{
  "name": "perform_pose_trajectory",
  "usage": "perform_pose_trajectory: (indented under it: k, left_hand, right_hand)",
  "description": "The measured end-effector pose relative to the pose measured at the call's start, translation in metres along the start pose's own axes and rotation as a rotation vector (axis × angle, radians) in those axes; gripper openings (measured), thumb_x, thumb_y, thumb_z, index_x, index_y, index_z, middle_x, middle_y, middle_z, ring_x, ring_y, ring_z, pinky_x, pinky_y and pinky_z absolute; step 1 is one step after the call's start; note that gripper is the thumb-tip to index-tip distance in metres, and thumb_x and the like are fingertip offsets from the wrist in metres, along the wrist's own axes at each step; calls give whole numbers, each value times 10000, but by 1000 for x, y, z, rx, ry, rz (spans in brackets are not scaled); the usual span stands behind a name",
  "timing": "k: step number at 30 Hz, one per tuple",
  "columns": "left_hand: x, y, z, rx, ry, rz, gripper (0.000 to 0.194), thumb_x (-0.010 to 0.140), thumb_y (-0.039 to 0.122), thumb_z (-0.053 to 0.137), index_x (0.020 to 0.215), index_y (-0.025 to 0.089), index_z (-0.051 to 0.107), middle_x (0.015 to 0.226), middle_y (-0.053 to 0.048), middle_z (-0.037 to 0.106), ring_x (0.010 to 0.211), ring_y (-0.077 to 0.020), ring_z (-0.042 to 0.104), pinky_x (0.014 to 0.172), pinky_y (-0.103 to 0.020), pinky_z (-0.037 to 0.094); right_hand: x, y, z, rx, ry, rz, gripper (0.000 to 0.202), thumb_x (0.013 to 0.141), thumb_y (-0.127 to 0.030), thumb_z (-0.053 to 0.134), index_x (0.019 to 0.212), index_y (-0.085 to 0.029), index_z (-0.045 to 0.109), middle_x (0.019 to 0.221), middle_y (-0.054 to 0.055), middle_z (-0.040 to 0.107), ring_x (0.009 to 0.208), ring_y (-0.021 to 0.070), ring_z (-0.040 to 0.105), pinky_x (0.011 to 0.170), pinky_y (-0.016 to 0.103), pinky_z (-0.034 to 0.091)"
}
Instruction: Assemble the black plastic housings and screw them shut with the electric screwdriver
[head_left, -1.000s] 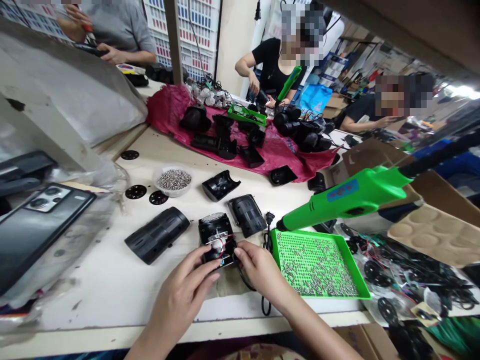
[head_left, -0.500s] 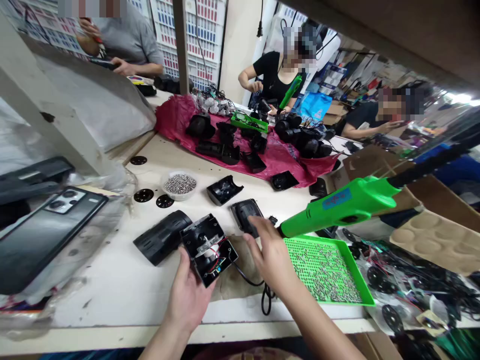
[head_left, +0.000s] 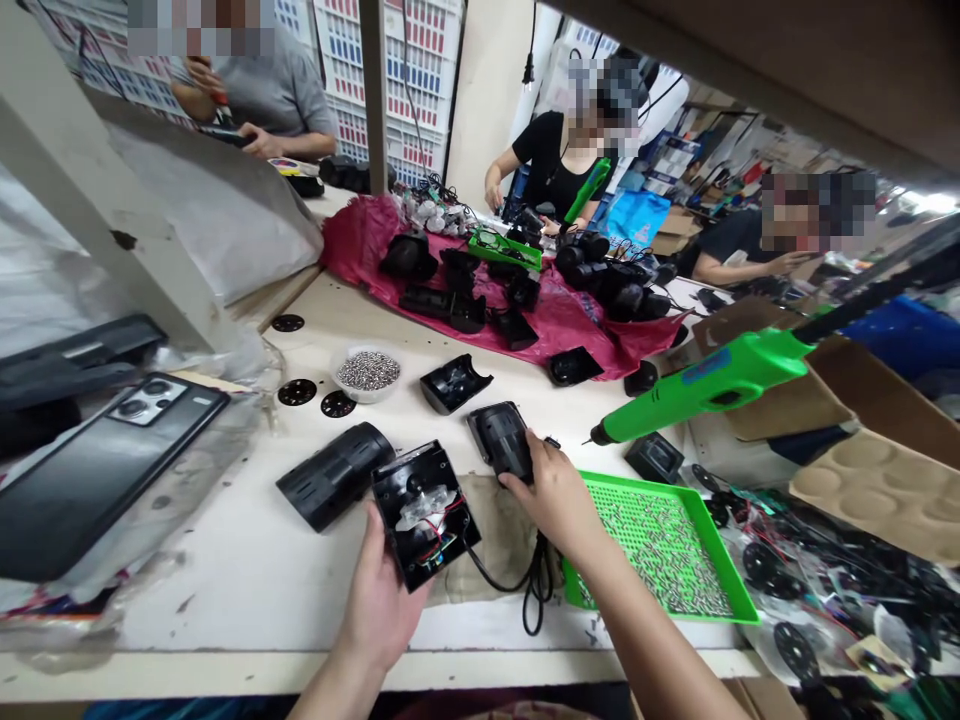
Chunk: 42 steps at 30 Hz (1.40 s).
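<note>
1. Left hand [head_left: 386, 595]: partly closed around the open black housing [head_left: 424, 510]; thumb along its near left edge, remaining fingers hidden beneath. Housing held tilted, cavity upward; red wires and a whitish part visible inside.

2. Black cable [head_left: 495, 583]: runs from the housing's right side to a looped bundle beside the green tray.

3. Right hand [head_left: 559, 495]: at the right edge of the black slotted cover [head_left: 499, 440]. Thumb and forefinger parted, both appearing to touch the edge; cannot tell whether the grip is firm. Cover lies on the tabletop [head_left: 225, 560], beyond the housing and to its right.

4. Larger black shell [head_left: 334, 475]: just left of the housing, on the tabletop.

5. Black half-shell [head_left: 455, 383]: beyond the cover, hollow side showing.

6. Screw bowl [head_left: 367, 372]: left of the half-shell, filled with small metal screws; dark discs [head_left: 297, 391] near it.

7. Green tray [head_left: 750, 600]: right of the right hand, screws scattered across its perforated floor.

8. Green electric screwdriver [head_left: 697, 385]: slanted beyond the tray, bit pointing left.
</note>
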<state>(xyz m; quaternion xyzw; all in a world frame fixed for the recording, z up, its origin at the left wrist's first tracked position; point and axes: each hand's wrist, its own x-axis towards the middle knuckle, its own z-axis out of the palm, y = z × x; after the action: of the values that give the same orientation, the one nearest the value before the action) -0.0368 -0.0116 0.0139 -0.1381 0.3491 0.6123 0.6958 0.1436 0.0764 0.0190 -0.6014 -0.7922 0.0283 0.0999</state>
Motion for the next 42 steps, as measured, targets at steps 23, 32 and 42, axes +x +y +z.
perform_pose_trajectory:
  k: [23,32,42]
  left_hand:
    - [3,-1,-2,75,24,12,474,961,492,412,1319,235,587,1191,-62,713,1169,-240,620,1077,-441,409]
    - [-4,-8,18,73,123,42,498,939,541,432,1324,265,584,1335,-27,627,1388,-231,393,1177,-426,234]
    - [8,-25,3,118,-17,91,500,916,582,440,1098,211,721,1268,-75,673,1347,-256,449,1132,-390,302]
  right_hand:
    - [-32,-12,-8,840,-53,202,773,823,-528,613,1458,-159,371,1484,161,462,1380,309,427,1152,503,313]
    - [-58,-39,-25,661,59,-44,710,874,-445,610,1467,-181,323,1483,177,455,1372,316,439,1104,545,395]
    - [-62,-52,-22,297,149,-292,708,923,-422,545,1493,-131,241,1397,223,526,1276,341,544,971,534,536]
